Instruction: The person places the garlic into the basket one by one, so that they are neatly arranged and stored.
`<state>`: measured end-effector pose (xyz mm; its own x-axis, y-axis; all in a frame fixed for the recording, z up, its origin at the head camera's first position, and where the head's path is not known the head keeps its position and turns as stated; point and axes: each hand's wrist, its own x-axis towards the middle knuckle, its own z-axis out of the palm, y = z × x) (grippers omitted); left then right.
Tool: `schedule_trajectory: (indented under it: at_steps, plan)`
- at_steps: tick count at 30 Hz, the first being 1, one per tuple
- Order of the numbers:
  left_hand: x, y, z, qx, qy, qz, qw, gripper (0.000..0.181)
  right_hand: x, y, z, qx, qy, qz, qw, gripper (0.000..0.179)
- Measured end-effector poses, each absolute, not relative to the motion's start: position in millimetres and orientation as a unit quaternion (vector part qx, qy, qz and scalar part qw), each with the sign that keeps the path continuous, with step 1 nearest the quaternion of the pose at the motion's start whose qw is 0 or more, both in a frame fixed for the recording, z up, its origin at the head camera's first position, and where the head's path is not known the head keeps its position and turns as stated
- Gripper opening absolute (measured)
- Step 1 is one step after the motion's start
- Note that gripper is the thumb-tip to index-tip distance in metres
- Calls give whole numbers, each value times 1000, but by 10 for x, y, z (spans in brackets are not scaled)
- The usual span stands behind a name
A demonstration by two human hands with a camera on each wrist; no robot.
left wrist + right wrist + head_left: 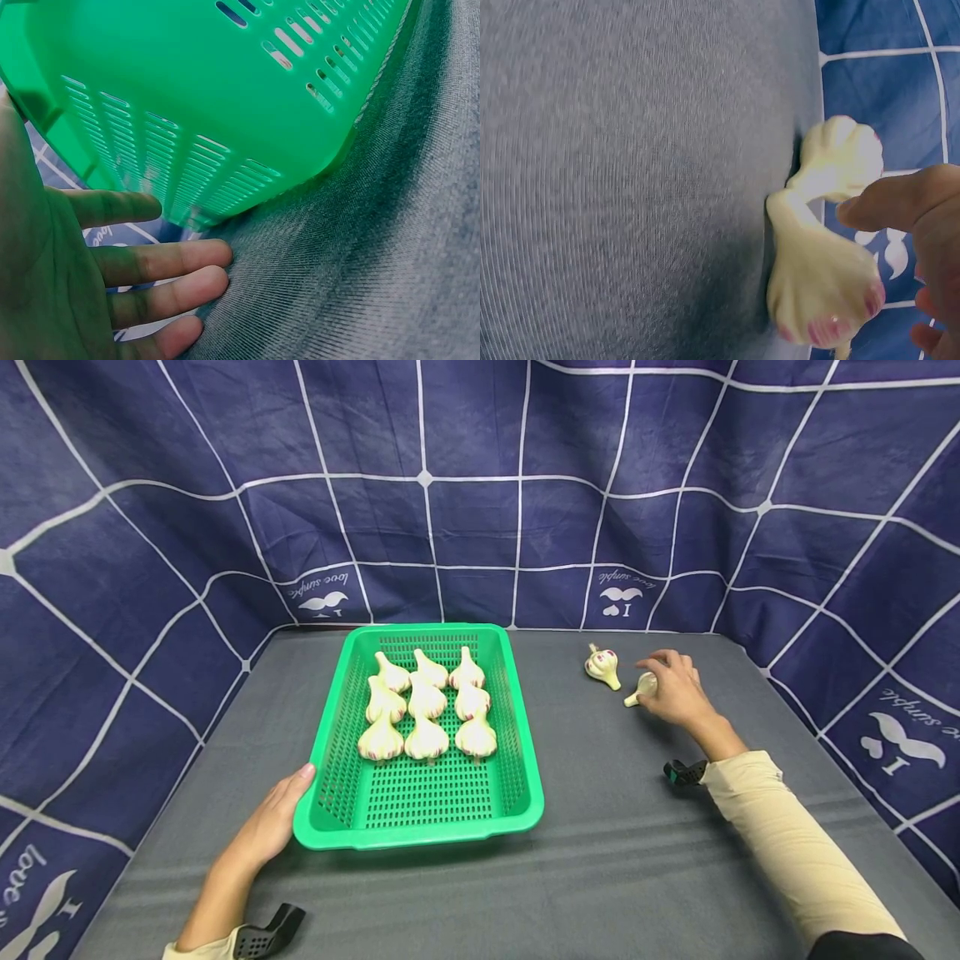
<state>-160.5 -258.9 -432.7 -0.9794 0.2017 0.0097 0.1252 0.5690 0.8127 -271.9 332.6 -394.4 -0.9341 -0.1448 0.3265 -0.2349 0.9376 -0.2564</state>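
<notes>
On the right of the grey table, my right hand [678, 689] arches over a garlic bulb [636, 695], its fingers parted around it. In the right wrist view one fingertip is close to that pale bulb [821, 289], and the other fingers stand off from it. A second garlic bulb [602, 667] with purple marks lies just to the left. My left hand [273, 822] is at the near left corner of a green plastic basket [420, 839]. Its fingers [169, 292] extend loosely beside the slotted wall. Rows of garlic bulbs [427, 739] sit inside the basket.
A grey cloth [600, 827] covers the table. Blue curtains with white grid lines [480, 518] hang behind it and along both sides. Black wrist devices [270, 931] are strapped at both wrists.
</notes>
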Motion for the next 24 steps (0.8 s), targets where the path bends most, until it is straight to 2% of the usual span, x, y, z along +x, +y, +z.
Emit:
schedule_trajectory:
  at_steps: [6, 18, 24]
  plan:
    - [-1604, -2592, -4326, 81, 887, 452, 54, 67, -2723, 3412, -3989, 86, -976, 144, 143, 55]
    - [-1616, -2601, -4350, 101, 885, 453, 36, 64, -2743, 3507, -4103, 86, -980, 142, 106, 54]
    - [-1614, -2602, -4350, 107, 886, 450, 23, 61, -2743, 3513, -4126, 87, -980, 143, 110, 53]
